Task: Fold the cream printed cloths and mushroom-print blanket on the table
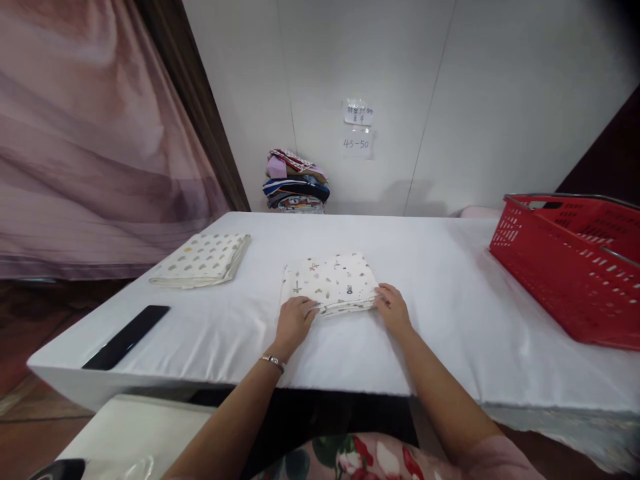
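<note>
Left hand [295, 323] pinches the near-left corner of the folded printed cloth [333, 280]; right hand [393, 308] grips the near-right corner. Cloth sits flat on the white counter [435, 260], between hands and extending beyond them. Second folded cloth [205, 259] well left.

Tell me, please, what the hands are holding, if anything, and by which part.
The folded cloth between them, by its near edge: the left hand at the left corner, the right hand at the right.
</note>
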Demonstrator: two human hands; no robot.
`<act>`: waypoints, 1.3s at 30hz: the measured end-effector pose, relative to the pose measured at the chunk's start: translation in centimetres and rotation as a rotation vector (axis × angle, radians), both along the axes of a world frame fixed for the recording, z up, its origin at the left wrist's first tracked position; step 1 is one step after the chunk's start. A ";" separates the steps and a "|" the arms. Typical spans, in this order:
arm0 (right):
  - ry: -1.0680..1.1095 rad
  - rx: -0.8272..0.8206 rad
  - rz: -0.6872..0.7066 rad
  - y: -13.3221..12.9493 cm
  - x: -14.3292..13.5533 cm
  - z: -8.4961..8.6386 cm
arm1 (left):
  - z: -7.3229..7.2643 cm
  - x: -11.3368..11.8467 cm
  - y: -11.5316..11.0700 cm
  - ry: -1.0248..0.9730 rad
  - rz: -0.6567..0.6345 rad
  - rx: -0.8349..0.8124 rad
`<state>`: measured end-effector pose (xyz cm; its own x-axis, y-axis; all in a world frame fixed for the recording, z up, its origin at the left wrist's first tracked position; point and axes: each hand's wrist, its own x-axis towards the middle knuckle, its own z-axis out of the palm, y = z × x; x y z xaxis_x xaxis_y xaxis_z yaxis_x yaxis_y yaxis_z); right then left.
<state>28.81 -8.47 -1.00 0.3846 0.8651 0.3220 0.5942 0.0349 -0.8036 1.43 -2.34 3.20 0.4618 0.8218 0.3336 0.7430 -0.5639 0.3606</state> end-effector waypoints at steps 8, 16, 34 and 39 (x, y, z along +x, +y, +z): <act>0.106 0.013 -0.030 0.1 0.5 0.3 | 0.2 0.0 0.3 -0.002 -0.019 -0.005; 0.099 -0.006 0.040 0.0 1.0 0.8 | 0.1 0.4 -0.1 -0.012 0.052 -0.015; -0.055 -0.080 -0.025 0.9 0.4 0.1 | -1.4 0.5 -0.6 -0.107 0.096 0.067; -0.060 0.038 -0.060 0.7 0.3 0.2 | -1.3 0.5 -0.8 -0.117 0.091 0.095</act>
